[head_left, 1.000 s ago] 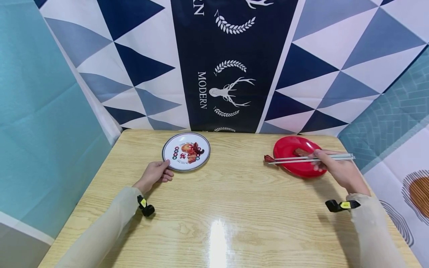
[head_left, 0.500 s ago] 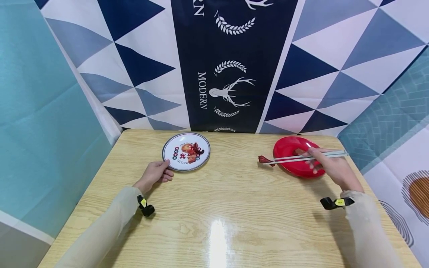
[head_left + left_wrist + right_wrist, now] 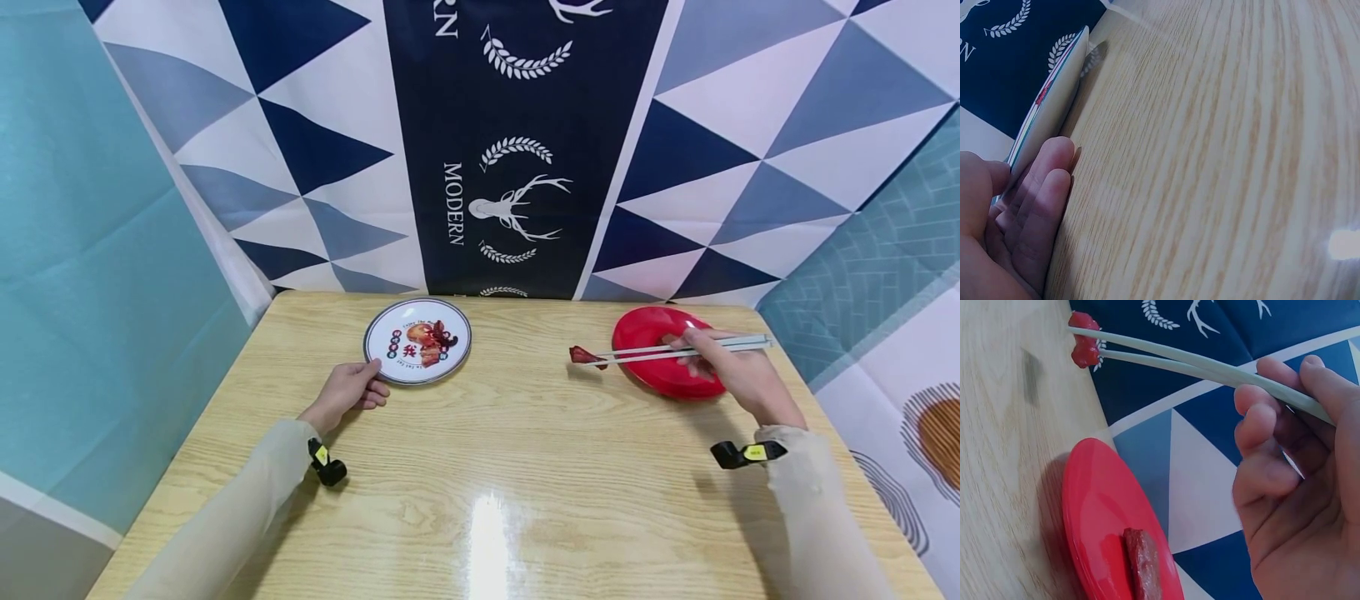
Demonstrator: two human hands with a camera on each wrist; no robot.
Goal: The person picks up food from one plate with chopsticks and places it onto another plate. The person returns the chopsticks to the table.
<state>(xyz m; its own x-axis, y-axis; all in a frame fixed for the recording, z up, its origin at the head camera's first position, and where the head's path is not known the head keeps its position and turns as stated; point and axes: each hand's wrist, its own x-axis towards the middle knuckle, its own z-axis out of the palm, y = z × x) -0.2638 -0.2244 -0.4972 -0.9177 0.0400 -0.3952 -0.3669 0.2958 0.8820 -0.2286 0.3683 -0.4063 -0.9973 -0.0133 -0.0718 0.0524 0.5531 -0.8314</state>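
Observation:
In the head view my left hand (image 3: 348, 393) pinches the near left rim of a white plate (image 3: 393, 321) with a dark edge band. Red lettering and food-coloured shapes fill its middle. Up close, the thumb lies over the rim of the plate (image 3: 1063, 97), with fingers beneath. My right hand (image 3: 723, 367) grips pale chopsticks (image 3: 645, 353). Their tips hold a glossy red-brown piece of meat (image 3: 585, 357) above the table, left of a red plate (image 3: 637, 329). From the right wrist, another brown strip of meat (image 3: 1143, 562) shows on that plate.
Both plates stand toward the far edge of a light wooden table (image 3: 525, 450). A patterned blue and white cloth (image 3: 517, 167) hangs right behind it. A teal sheet (image 3: 112, 250) borders the left side. Black wrist cameras (image 3: 750, 454) sit on both sleeves.
My right hand has moved left, carrying the meat in the chopsticks from beside the red plate's left rim further out over the table. My left hand and the white plate stay put.

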